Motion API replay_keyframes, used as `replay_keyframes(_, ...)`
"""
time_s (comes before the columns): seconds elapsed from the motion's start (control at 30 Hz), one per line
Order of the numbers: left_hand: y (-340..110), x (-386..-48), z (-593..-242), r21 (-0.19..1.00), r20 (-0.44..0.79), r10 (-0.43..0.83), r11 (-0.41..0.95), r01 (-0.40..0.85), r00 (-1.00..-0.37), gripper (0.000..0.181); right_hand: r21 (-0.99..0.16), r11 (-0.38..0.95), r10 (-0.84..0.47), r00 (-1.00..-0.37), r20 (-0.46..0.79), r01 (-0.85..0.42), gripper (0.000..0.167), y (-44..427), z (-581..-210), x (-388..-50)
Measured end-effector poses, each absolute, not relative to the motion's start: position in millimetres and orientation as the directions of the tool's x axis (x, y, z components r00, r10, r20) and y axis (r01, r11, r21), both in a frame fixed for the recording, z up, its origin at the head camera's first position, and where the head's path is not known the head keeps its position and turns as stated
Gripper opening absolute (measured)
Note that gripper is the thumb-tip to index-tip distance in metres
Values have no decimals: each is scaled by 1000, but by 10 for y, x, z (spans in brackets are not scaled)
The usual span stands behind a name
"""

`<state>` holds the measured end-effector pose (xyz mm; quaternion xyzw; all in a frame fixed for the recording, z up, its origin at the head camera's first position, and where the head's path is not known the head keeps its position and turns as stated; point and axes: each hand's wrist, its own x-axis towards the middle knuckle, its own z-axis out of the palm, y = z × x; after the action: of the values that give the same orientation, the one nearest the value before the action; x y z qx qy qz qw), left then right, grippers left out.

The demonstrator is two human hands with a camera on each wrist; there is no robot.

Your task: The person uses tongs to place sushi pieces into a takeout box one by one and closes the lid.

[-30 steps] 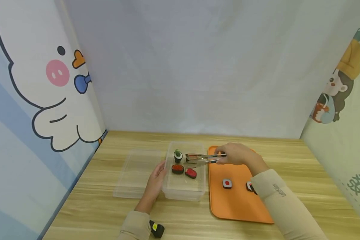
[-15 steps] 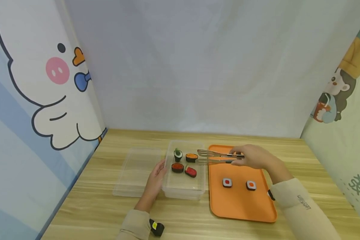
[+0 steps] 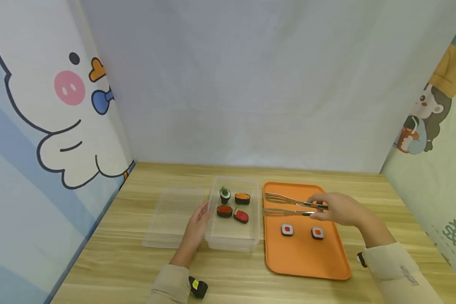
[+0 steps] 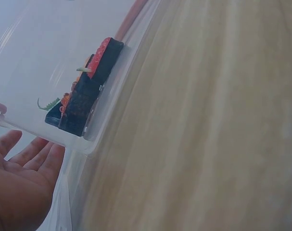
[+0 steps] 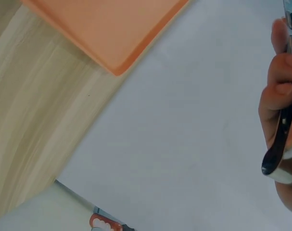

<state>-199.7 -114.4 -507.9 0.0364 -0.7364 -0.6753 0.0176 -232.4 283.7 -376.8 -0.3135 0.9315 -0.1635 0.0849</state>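
Note:
A clear plastic box (image 3: 232, 244) holds a green-topped roll (image 3: 225, 194), an orange-topped piece (image 3: 242, 198), a red-orange roe piece (image 3: 224, 211) and a red-topped piece (image 3: 241, 215). Against the box's left wall rests the left hand (image 3: 196, 226), its fingers extended; the left wrist view shows the same hand (image 4: 28, 178) at the wall. Over the orange tray (image 3: 308, 270), the right hand (image 3: 340, 207) grips metal tongs (image 3: 289, 201), whose arms are spread with nothing between them. In the right wrist view the right hand (image 5: 283, 96) is curled round the handle.
On the tray lie two white square rolls, one with a red centre (image 3: 287, 229) and one with an orange centre (image 3: 317, 233). A clear lid (image 3: 171, 217) lies left of the box. A black piece (image 3: 199, 289) is by the left sleeve, another (image 3: 362, 259) by the right sleeve.
The right hand and tongs have moved right from the box to over the tray. The orange-topped piece, earlier at the tongs' tips, now sits free in the box. The left hand has stayed in place.

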Motion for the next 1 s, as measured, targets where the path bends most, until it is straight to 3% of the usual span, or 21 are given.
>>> replay_keyframes(0.53, -1173, -1989, -5048, 994, 12, -73, 108, 4, -997, 47, -398, 770, -576, -811, -97, -499, 37, 3187, -4105, -2119)
replay_keyframes(1.0, -1164, -1967, -5091, 998, 7, -44, 64, 5, -999, 46, -302, 823, -534, -836, -125, -480, 33, 3281, -4305, -2033)
